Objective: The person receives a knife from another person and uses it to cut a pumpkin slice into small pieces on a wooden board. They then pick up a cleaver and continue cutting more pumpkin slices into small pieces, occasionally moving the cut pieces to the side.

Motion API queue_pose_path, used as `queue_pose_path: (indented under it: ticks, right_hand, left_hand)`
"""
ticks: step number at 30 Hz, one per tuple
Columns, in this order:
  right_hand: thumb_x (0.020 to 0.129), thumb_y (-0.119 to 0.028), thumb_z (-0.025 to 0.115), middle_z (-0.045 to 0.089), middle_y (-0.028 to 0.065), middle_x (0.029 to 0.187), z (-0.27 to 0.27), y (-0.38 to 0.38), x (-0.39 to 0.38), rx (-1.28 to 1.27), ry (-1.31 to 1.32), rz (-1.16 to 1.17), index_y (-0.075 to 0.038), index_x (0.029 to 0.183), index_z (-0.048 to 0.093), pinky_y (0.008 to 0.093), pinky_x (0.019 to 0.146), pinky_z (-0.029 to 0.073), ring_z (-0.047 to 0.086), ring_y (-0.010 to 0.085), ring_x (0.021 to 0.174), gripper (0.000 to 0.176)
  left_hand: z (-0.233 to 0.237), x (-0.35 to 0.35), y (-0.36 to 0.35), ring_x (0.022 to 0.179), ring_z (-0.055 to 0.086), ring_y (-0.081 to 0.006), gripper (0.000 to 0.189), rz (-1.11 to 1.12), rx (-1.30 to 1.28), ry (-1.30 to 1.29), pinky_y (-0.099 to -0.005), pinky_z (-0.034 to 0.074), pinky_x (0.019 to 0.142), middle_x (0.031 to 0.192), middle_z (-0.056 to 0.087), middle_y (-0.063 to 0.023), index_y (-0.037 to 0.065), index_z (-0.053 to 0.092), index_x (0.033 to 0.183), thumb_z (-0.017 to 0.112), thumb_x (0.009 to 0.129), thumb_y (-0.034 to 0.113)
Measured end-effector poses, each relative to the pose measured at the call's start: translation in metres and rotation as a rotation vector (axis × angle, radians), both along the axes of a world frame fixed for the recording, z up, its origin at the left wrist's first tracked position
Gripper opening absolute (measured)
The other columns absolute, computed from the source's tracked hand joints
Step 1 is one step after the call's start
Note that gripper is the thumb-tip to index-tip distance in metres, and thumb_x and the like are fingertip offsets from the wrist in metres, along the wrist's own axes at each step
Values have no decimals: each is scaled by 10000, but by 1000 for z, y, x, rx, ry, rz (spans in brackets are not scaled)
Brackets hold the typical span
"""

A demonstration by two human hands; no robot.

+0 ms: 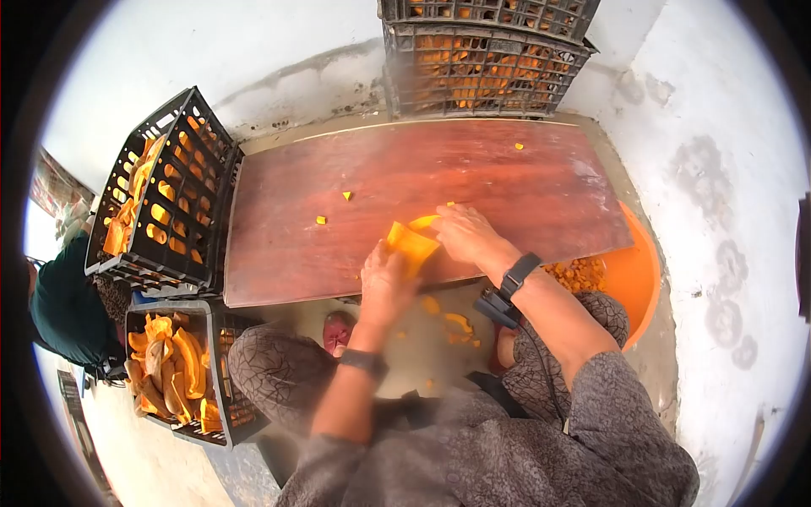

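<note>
My left hand, slightly blurred, is closed on an orange-yellow pumpkin piece at the near edge of a reddish-brown board. Just to the right, my right hand has its fingers curled. A thin pumpkin strip shows at those fingertips, beside the larger piece. What the right hand grips is hidden by its fingers. Small pumpkin bits lie scattered over the board.
Left of the board stand a black crate and a lower grey crate, both with pumpkin pieces. Stacked crates are behind. An orange tub holds diced pumpkin at right. Scraps litter the floor. Another person is far left.
</note>
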State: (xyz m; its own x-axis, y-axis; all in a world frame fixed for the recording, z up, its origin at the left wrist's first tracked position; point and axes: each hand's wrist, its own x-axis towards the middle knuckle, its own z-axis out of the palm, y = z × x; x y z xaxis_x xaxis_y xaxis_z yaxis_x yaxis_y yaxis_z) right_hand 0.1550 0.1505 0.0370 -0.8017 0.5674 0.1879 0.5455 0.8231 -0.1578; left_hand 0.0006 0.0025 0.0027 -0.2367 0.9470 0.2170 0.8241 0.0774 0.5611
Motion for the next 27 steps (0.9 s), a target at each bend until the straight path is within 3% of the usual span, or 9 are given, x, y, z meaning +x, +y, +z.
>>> queue_pose_path:
  ticks: [1,3,4,6,9,18,21,23,27]
  right_hand:
    - [836,-115,634,652,168,1091,-2,2,-1,-2,-3,4,-41,971,694,477,869,495,603,359,1077,165]
    - [887,-122,619,583,112,1254,-3,7,-3,-214,-220,-66,-94,1176,659,465,1000,432,509,342,1223,293]
    - [887,-122,619,583,112,1254,-7,7,-1,-215,-222,-65,-94,1176,659,465,1000,432,509,342,1223,293]
    - [885,-112,608,577,104,1306,-21,11,7,-118,-37,-67,-125,1222,650,458,1008,433,507,331,1238,340]
    - [881,-95,593,561,108,1369,-43,20,12,-8,31,-152,-143,1237,648,458,1020,431,501,327,1260,363]
    - [882,-143,607,559,198,1359,-15,10,13,-87,-96,-360,-107,1232,645,466,993,460,540,365,1225,353]
    - [891,-163,612,565,210,1336,-11,7,10,-92,-81,-408,-75,1217,643,466,987,465,541,374,1218,340]
    - [892,-170,613,579,212,1312,-3,2,11,-124,-47,-396,-56,1203,642,468,981,469,552,376,1200,333]
    - [891,-173,616,616,225,1233,18,-15,14,-309,54,-305,3,1154,635,462,952,482,586,376,1141,318]
  left_hand:
    - [1,0,0,1250,477,-450,577,-6,4,-3,-482,414,1054,1421,436,-288,38,603,1216,818,697,169]
    - [1,0,0,1250,476,-452,572,-11,7,-8,-484,412,1053,1424,430,-290,39,603,1211,818,699,173]
    - [2,0,0,1262,447,-468,536,-23,12,-28,-514,388,1048,1431,413,-304,52,592,1193,793,715,190]
    - [2,1,0,1274,419,-483,500,-31,16,-52,-544,364,1042,1438,397,-318,65,581,1174,767,732,207]
    - [2,2,-1,1278,416,-479,486,-46,54,-9,-537,361,1048,1440,395,-311,69,588,1161,770,730,200]
    - [6,2,0,1285,417,-468,469,-37,36,-37,-528,358,1054,1439,403,-303,61,599,1131,779,716,186]
    - [7,2,1,1265,461,-451,545,-36,54,19,-501,390,1061,1422,435,-289,50,619,1187,814,692,168]
    - [7,2,1,1271,427,-464,452,-54,57,-14,-523,370,1037,1431,409,-307,51,598,1116,774,717,168]
    - [5,1,4,1254,443,-461,467,-32,81,-9,-523,385,1020,1410,431,-304,50,602,1114,783,699,163]
